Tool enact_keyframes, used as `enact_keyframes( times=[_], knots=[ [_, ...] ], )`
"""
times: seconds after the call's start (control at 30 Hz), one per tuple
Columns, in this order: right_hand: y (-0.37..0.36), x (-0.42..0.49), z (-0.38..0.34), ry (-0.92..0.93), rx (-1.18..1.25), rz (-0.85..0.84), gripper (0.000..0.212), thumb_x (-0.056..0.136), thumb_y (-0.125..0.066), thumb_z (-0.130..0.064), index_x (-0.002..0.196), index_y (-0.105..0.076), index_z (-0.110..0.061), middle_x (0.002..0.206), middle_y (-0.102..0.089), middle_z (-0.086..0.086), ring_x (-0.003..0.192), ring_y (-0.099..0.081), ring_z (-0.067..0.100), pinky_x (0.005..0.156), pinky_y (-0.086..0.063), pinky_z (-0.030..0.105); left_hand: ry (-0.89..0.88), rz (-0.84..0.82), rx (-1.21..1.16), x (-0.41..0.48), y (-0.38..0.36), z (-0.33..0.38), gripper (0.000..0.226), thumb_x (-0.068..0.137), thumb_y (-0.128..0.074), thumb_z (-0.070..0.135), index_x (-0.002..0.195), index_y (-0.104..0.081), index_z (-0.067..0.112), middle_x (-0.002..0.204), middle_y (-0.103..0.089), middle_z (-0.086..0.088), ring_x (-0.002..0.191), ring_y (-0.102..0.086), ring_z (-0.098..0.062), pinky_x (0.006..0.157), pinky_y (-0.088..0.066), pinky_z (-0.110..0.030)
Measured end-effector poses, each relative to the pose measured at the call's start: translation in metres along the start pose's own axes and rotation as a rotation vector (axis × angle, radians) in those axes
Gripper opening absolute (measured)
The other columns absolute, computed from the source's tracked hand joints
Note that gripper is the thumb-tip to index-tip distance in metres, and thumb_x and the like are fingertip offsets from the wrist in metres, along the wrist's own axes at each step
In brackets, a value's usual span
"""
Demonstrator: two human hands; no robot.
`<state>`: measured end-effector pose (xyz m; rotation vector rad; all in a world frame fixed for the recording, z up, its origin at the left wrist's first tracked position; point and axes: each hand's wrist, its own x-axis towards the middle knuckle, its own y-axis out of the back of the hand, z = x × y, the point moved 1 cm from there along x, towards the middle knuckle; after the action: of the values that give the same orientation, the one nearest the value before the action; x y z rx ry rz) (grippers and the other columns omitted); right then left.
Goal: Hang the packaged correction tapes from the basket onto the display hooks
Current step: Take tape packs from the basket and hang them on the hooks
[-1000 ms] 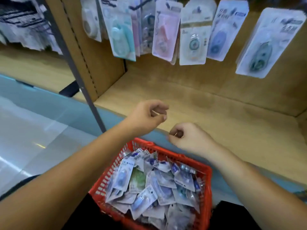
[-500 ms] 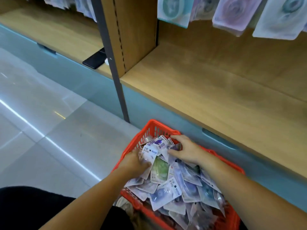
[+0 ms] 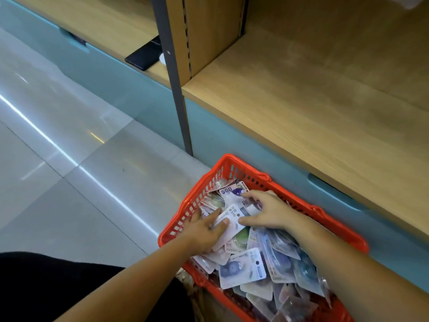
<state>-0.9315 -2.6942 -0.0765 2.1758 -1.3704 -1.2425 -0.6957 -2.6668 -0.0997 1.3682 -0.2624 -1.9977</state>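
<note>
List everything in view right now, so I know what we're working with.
basket: one, red, before the drawer fronts
correction tape packets: many, pale mixed colours, piled in basket
white packet: one, atop pile
shelf: light wood, above drawer fronts
drawer fronts: pale blue, under shelf
post: one, grey, upright at shelf divider
flat device: one, black, on left shelf section
floor: grey tiles, left
left hand: pinches white packet
right hand: spread fingers rest on pile
</note>
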Motion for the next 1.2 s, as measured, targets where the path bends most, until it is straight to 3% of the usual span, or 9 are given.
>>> enact_keyframes(
  times=[0.17, 0.23, 0.37, 0.53, 0.67, 0.77, 0.93, 1.1, 1.2],
  knots=[
    [-0.011, -0.020, 0.013, 0.110, -0.095, 0.032, 0.080, 0.062, -0.077, -0.065, 0.133, -0.065, -0.030, 0.126, -0.055, -0.015, 0.131, -0.039, 0.014, 0.107, -0.027, 0.011, 0.028, 0.071, -0.308, 0.008, 0.012, -0.010, 0.109, 0.062, -0.073, 0.087, 0.154, -0.030, 0.050, 0.146, -0.060, 0.002, 0.125, -0.063, -0.025, 0.107, -0.053, -0.040],
    [-0.012, -0.025, 0.011, 0.108, -0.091, 0.004, 0.093, 0.055, -0.073, -0.075, 0.137, -0.063, -0.032, 0.152, -0.038, -0.008, 0.147, -0.020, 0.014, 0.116, -0.014, 0.017, 0.028, 0.065, -0.386, 0.006, 0.010, -0.011, 0.119, 0.056, -0.084, 0.080, 0.155, -0.028, 0.045, 0.144, -0.060, 0.007, 0.123, -0.064, -0.023, 0.106, -0.052, -0.036],
    [-0.007, -0.038, 0.009, 0.067, -0.055, -0.016, 0.067, 0.069, -0.091, -0.053, 0.130, -0.066, -0.045, 0.172, -0.002, -0.003, 0.157, 0.017, 0.016, 0.124, 0.000, 0.037, 0.004, 0.063, -0.437, 0.003, 0.008, -0.005, 0.123, 0.059, -0.092, 0.066, 0.159, -0.030, 0.031, 0.141, -0.062, 0.001, 0.119, -0.064, -0.019, 0.106, -0.053, -0.039],
    [-0.003, -0.045, -0.001, 0.006, 0.114, -0.019, 0.013, 0.093, -0.066, -0.055, 0.097, -0.073, -0.045, 0.161, -0.035, -0.010, 0.157, 0.000, 0.013, 0.125, -0.003, 0.041, -0.071, 0.012, -0.293, -0.002, -0.006, 0.000, 0.139, 0.051, -0.080, 0.079, 0.164, -0.019, 0.025, 0.159, -0.046, -0.002, 0.140, -0.051, -0.022, 0.114, -0.047, -0.043],
    [-0.006, -0.043, -0.011, -0.042, 0.323, 0.165, 0.032, 0.110, -0.047, -0.032, 0.138, -0.060, -0.026, 0.153, -0.032, -0.012, 0.148, -0.026, 0.007, 0.113, -0.017, 0.022, -0.129, 0.039, -0.141, -0.003, -0.002, 0.005, 0.120, 0.070, -0.083, 0.069, 0.163, -0.025, 0.021, 0.159, -0.046, -0.002, 0.139, -0.052, -0.024, 0.113, -0.046, -0.040],
    [-0.011, -0.046, -0.010, -0.149, 0.472, 0.186, 0.047, 0.112, -0.039, -0.036, 0.157, -0.041, -0.021, 0.164, -0.030, -0.006, 0.152, -0.027, 0.011, 0.121, -0.017, 0.028, -0.136, 0.084, -0.106, -0.004, 0.001, 0.013, 0.108, 0.069, -0.087, 0.065, 0.155, -0.039, 0.020, 0.146, -0.060, 0.001, 0.126, -0.062, -0.021, 0.103, -0.054, -0.038],
    [-0.019, -0.048, -0.010, -0.213, 0.430, 0.062, 0.066, 0.106, -0.056, -0.034, 0.162, -0.026, -0.018, 0.163, -0.035, -0.002, 0.151, -0.034, 0.019, 0.117, -0.028, 0.031, 0.023, 0.099, 0.215, -0.013, 0.014, 0.006, 0.093, 0.058, -0.062, 0.098, 0.116, -0.060, 0.026, 0.109, -0.069, 0.005, 0.099, -0.066, -0.017, 0.086, -0.058, -0.035],
    [-0.021, -0.044, -0.012, -0.296, 0.396, 0.014, 0.103, 0.091, -0.073, -0.053, 0.166, -0.009, -0.023, 0.173, -0.013, 0.000, 0.158, -0.017, 0.022, 0.127, -0.021, 0.044, -0.036, -0.004, -0.070, -0.014, 0.012, 0.002, 0.106, 0.067, -0.081, 0.076, 0.149, -0.048, 0.019, 0.144, -0.060, 0.001, 0.126, -0.061, -0.021, 0.106, -0.051, -0.037],
    [-0.030, -0.040, -0.013, -0.304, 0.412, 0.076, 0.122, 0.077, -0.089, -0.047, 0.165, -0.008, -0.027, 0.168, -0.030, 0.000, 0.152, -0.031, 0.020, 0.123, -0.029, 0.037, -0.022, -0.033, -0.176, -0.016, 0.018, 0.001, 0.099, 0.067, -0.085, 0.069, 0.148, -0.050, 0.022, 0.143, -0.062, 0.002, 0.124, -0.063, -0.021, 0.104, -0.054, -0.038]
  ],
)
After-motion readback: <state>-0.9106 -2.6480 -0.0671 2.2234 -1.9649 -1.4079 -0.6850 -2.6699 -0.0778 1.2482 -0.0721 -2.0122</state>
